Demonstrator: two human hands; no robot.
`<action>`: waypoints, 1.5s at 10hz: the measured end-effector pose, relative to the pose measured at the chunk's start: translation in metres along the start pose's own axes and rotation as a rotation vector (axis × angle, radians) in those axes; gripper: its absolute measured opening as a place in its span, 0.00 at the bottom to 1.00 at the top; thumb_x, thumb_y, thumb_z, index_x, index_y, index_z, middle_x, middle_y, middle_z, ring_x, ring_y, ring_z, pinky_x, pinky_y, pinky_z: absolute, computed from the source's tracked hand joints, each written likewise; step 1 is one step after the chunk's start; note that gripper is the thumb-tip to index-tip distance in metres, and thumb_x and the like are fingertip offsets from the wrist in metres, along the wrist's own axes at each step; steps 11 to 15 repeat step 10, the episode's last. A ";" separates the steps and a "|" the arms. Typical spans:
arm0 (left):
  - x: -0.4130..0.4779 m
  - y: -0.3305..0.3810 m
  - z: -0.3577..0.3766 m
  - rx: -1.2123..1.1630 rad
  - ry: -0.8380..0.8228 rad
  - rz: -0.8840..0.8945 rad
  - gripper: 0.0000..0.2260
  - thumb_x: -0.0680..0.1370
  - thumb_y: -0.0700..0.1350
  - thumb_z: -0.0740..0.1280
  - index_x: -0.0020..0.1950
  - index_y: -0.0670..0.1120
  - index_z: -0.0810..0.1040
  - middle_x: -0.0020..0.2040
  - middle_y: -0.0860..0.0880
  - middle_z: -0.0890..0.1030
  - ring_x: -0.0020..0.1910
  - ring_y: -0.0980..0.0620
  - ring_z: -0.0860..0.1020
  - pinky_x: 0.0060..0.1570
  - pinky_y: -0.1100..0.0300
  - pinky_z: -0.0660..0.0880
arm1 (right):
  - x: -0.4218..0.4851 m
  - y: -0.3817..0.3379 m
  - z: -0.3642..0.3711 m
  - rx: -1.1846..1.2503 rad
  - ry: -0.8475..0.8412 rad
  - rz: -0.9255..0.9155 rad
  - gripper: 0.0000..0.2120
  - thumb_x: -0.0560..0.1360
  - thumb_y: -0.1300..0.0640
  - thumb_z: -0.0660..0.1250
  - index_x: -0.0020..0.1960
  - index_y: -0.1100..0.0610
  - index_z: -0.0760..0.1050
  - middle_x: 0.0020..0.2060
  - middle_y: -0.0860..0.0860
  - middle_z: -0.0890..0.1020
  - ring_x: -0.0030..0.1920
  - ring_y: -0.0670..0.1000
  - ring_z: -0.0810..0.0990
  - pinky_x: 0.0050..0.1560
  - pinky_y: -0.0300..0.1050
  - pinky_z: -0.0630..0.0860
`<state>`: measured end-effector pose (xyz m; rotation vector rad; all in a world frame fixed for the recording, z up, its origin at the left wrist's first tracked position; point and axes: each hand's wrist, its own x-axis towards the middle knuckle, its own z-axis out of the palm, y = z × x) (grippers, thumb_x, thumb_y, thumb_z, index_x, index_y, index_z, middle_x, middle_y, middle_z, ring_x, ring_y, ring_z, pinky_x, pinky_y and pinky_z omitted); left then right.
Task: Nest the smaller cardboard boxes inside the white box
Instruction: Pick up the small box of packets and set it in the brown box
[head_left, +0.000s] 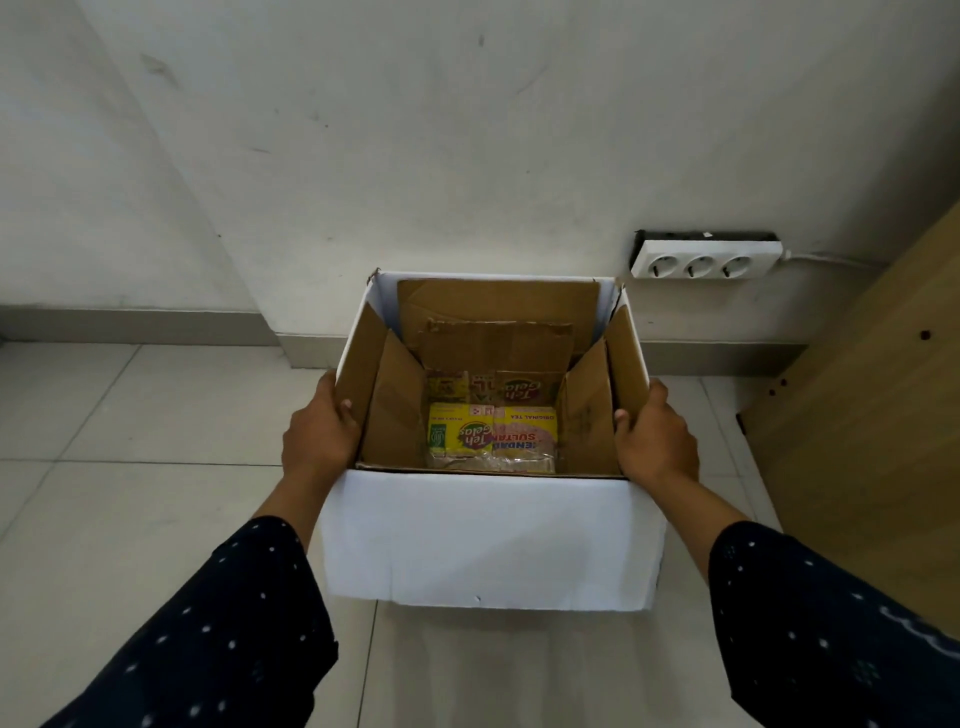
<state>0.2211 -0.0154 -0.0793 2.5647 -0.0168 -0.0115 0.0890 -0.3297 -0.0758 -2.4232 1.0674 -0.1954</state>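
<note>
A white box (488, 540) with a brown cardboard inside is held above the tiled floor, open at the top. Inside it sits a brown cardboard box (395, 410) with its flaps standing up against the white walls. At the bottom lies a small yellow tea carton (491, 434) printed with a red and green logo. My left hand (319, 431) grips the left wall of the white box, thumb over the rim. My right hand (654, 436) grips the right wall the same way.
A white wall with a grey skirting stands just behind the box. A white power strip (704, 260) with three sockets hangs on the wall at the right, its cable running right. A light wooden cabinet (872, 415) stands at the right edge.
</note>
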 end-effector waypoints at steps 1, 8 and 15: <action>0.007 0.001 0.001 0.010 0.004 -0.002 0.21 0.81 0.47 0.55 0.74 0.49 0.61 0.57 0.36 0.79 0.52 0.33 0.77 0.51 0.46 0.73 | 0.006 -0.005 0.001 -0.010 0.001 0.002 0.25 0.80 0.51 0.60 0.73 0.57 0.58 0.61 0.62 0.77 0.57 0.64 0.78 0.50 0.55 0.76; 0.012 0.012 -0.015 0.050 -0.136 -0.016 0.25 0.80 0.51 0.58 0.76 0.49 0.56 0.64 0.37 0.75 0.59 0.34 0.74 0.54 0.45 0.71 | 0.021 -0.017 -0.011 -0.034 -0.171 0.042 0.30 0.79 0.49 0.60 0.75 0.57 0.53 0.68 0.61 0.71 0.63 0.65 0.74 0.55 0.56 0.73; -0.011 0.048 -0.046 0.198 -0.087 0.049 0.28 0.77 0.54 0.60 0.75 0.50 0.57 0.70 0.40 0.70 0.64 0.34 0.71 0.60 0.39 0.70 | 0.004 -0.037 -0.047 -0.076 -0.182 -0.038 0.30 0.78 0.48 0.60 0.75 0.56 0.54 0.72 0.59 0.65 0.68 0.64 0.68 0.61 0.58 0.70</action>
